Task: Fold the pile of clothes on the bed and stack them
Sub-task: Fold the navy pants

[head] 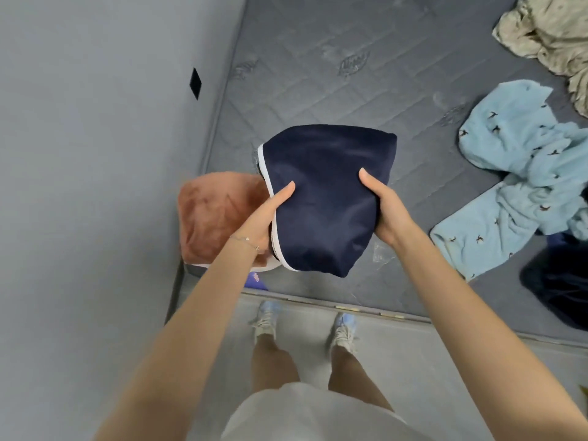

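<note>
The left hand [270,218] and the right hand [381,214] hold a folded navy garment with white trim [324,198] between them, in the air above the near-left corner of the bed [318,74]. Each hand grips one side. The thumb lies on top of the cloth, and the fingers are hidden underneath, so I judge they are curled under it.

Just below and to the left, a folded rust-coloured garment [216,214] lies close to the left edge and the near edge of the bed. This is probably the bottom of the stack.

The first risk is that the navy piece is held only at its two sides. If one hand loosens too early, the lower layers can sag and the fold may open.

The second risk is the place. The rust piece lies so near the corner that a careless landing could push it, or the navy piece could slide over the edge toward the floor or the wall.

At the near edge on the right lies a dark garment [553,288], beyond it an unfolded light blue garment [515,160], and at the far right a crumpled beige one [547,30], all well apart from the stack.
</note>
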A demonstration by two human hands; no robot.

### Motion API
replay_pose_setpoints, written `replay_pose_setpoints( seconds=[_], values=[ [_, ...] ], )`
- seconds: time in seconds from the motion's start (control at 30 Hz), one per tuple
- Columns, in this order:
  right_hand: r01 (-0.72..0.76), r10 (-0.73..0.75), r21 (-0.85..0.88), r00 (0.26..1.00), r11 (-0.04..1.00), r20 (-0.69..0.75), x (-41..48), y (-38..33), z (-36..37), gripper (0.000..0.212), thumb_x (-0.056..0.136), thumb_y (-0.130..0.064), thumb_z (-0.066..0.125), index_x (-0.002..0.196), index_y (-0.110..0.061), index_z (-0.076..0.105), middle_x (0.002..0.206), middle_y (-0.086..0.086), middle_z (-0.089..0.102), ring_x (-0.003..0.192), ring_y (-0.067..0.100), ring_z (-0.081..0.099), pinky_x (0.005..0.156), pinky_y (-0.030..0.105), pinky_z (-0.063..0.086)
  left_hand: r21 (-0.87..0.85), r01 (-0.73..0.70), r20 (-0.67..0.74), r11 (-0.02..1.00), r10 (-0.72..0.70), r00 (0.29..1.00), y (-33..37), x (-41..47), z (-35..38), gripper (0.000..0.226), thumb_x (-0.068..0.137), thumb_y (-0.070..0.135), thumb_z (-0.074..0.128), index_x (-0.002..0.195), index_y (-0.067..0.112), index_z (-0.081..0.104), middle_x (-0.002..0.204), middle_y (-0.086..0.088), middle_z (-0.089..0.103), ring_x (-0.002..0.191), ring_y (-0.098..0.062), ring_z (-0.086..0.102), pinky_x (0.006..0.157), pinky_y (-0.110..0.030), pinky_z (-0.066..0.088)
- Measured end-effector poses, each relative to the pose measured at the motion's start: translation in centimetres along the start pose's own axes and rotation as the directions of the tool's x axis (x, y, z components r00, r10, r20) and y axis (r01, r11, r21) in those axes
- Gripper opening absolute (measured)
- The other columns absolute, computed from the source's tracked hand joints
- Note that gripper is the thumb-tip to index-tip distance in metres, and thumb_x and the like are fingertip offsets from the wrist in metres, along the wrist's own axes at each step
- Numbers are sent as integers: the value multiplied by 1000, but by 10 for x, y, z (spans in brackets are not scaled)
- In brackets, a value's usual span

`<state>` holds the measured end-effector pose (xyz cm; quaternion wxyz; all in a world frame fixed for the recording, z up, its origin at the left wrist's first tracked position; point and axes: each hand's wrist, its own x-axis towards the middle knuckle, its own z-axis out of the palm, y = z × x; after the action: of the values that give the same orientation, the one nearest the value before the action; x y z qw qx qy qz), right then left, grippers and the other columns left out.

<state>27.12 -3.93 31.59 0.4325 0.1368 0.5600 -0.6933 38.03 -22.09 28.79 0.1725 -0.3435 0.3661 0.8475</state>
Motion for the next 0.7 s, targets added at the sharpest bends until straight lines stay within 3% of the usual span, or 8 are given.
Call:
replay_pose_setpoints(
  seconds=[0.07, 0.13, 0.23, 0.3, 0.43, 0.57, 0.7],
  values=[
    [17, -17, 3, 1000, 1000, 7, 1, 7, 29, 35, 93, -37, 61, 124, -19, 62, 119, -1, 71, 110, 16, 67, 94, 33, 50, 77, -59, -10, 995, 60, 998, 23, -12, -25, 43, 93, 41, 60, 130, 20, 59, 117, 0, 71, 105, -18, 69, 83, -34, 52],
    [23, -23, 8, 1000, 1000, 14, 5, 16, 59, 33, 94, -35, 60, 123, -19, 62, 119, -2, 71, 110, 16, 67, 91, 31, 52, 148, -139, -37, 979, 146, 989, 44, -22, -53, 41, 92, 34, 63, 130, 20, 59, 120, -2, 70, 110, -19, 67, 92, -36, 51],
    [23, -23, -17, 1000, 1000, 12, 17, 32, 99, 36, 94, -33, 61, 126, -17, 62, 120, -1, 70, 110, 17, 67, 95, 32, 50, 268, -226, -145, 937, 271, 952, 68, -32, -100, 48, 80, 42, 76, 123, 23, 64, 126, -4, 66, 111, -20, 66, 97, -40, 51],
    [42, -42, -68, 999, 997, -2, 26, 46, 119, 37, 92, -31, 65, 126, -16, 63, 118, -1, 71, 109, 18, 68, 95, 33, 50, 317, -257, -176, 913, 323, 930, 78, -37, -128, 49, 82, 44, 74, 125, 22, 63, 126, -3, 66, 110, -18, 67, 94, -36, 54],
    [48, -66, -171, 993, 984, -100, 48, 80, 150, 36, 88, -33, 70, 120, -18, 64, 111, -3, 73, 99, 15, 71, 90, 32, 54, 379, -265, -204, 887, 359, 911, 81, -36, -173, 40, 95, 43, 58, 129, 22, 59, 118, 5, 70, 107, -14, 68, 88, -29, 54],
    [49, -114, -294, 972, 955, -207, 74, 106, 153, 41, 87, -37, 72, 121, -16, 63, 114, -3, 70, 102, 15, 67, 93, 33, 54, 440, -226, -283, 869, 372, 884, 67, -15, -201, 42, 95, 46, 57, 129, 20, 60, 118, 3, 70, 105, -15, 68, 91, -34, 55],
    [-27, -86, -384, 958, 923, -274, 103, 134, 145, 72, 66, -59, 75, 126, -22, 60, 120, -4, 65, 108, 16, 65, 99, 39, 51, 483, -179, -343, 857, 373, 862, 50, 10, -228, 40, 93, 44, 62, 125, 19, 62, 116, 3, 70, 102, -15, 69, 91, -36, 56]
  ],
)
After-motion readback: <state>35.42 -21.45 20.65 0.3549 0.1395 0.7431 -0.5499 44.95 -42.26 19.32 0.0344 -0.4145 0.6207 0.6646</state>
